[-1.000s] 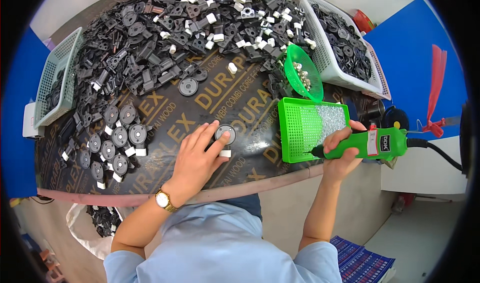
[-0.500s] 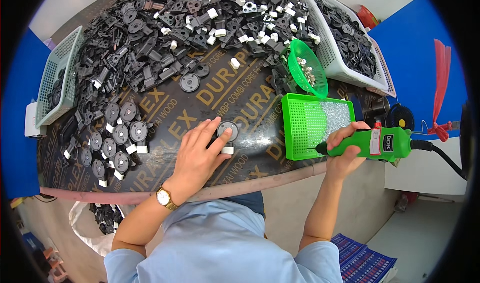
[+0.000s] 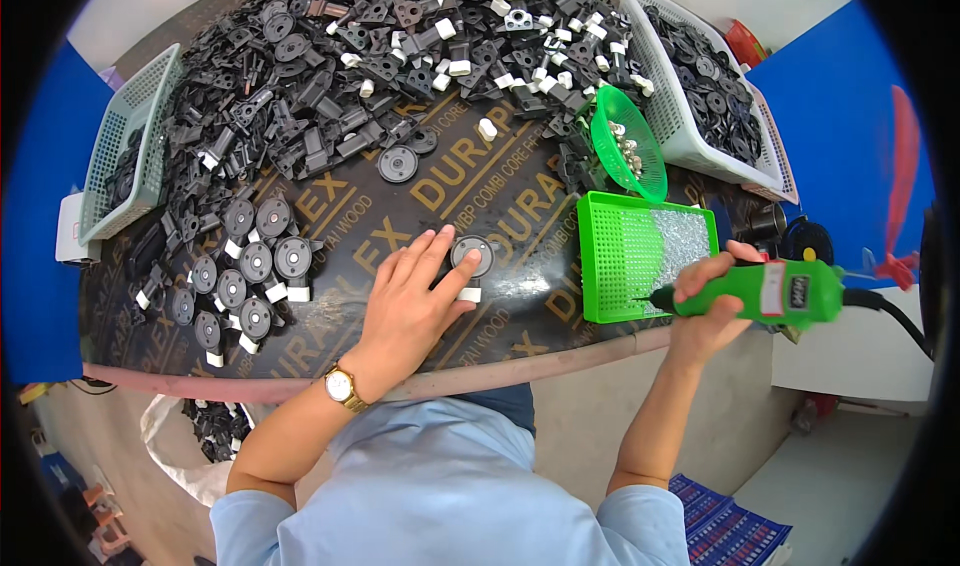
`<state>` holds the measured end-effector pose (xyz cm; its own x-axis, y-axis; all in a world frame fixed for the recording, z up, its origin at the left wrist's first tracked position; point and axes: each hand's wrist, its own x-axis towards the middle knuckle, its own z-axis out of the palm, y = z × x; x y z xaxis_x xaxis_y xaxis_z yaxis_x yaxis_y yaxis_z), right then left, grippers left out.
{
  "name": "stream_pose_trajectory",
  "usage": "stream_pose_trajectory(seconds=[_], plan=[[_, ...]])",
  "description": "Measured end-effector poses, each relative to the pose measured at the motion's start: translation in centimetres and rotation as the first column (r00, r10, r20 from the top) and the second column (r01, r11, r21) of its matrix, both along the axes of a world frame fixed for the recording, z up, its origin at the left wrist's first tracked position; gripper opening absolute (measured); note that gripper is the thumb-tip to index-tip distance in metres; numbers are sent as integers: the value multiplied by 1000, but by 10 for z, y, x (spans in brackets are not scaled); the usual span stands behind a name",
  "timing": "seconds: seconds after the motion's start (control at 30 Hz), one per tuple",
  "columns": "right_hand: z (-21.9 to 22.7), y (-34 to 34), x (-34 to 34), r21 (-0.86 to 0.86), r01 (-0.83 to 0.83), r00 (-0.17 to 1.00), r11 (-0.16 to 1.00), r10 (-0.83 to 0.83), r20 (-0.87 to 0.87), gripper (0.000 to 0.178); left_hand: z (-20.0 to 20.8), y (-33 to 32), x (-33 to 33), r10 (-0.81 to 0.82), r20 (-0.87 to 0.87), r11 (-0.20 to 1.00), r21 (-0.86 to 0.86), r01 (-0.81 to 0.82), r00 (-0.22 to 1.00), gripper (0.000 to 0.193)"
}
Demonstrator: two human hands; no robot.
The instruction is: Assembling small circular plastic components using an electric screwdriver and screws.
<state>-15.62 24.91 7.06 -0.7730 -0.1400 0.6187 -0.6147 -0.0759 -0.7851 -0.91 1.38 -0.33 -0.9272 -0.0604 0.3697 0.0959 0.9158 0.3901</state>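
My left hand point(image 3: 412, 301) lies over a round black wheel-like part point(image 3: 473, 255) with a white block point(image 3: 470, 294) at its near end. The thumb presses on the disc and the other fingers stretch along its left side, keeping it against the table. In my right hand point(image 3: 708, 301) is a green electric screwdriver point(image 3: 765, 294), gripped around its front, with its bit pointing left over the near part of a green perforated tray point(image 3: 612, 251). Small silvery screws point(image 3: 688, 238) cover that tray's right side. What the bit's tip carries is too small to tell.
Several similar wheel parts point(image 3: 255, 262) lie grouped at the left. A large heap of black and white pieces point(image 3: 330, 96) fills the back. A green colander point(image 3: 640, 181) with metal bits and a white basket point(image 3: 655, 106) of discs stand right; a pale basket point(image 3: 110, 206) stands left.
The whole view has shifted a little, moving things rightward in the picture. The screwdriver has moved slightly right over the tray, and the red ribbon behind it swings. My left hand stays on the part.
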Motion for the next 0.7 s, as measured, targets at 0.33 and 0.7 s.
stream_pose_trajectory(seconds=[0.33, 0.7], plan=[[6, -128, 24, -251, -474, 861, 844, 504, 70, 81, -6, 3, 1, 43, -29, 998, -47, -45, 999, 55], [-3, -161, 29, -156, -559, 787, 815, 580, 210, 69, -2, 1, 2, 35, 8, 999, 27, -35, 999, 48]])
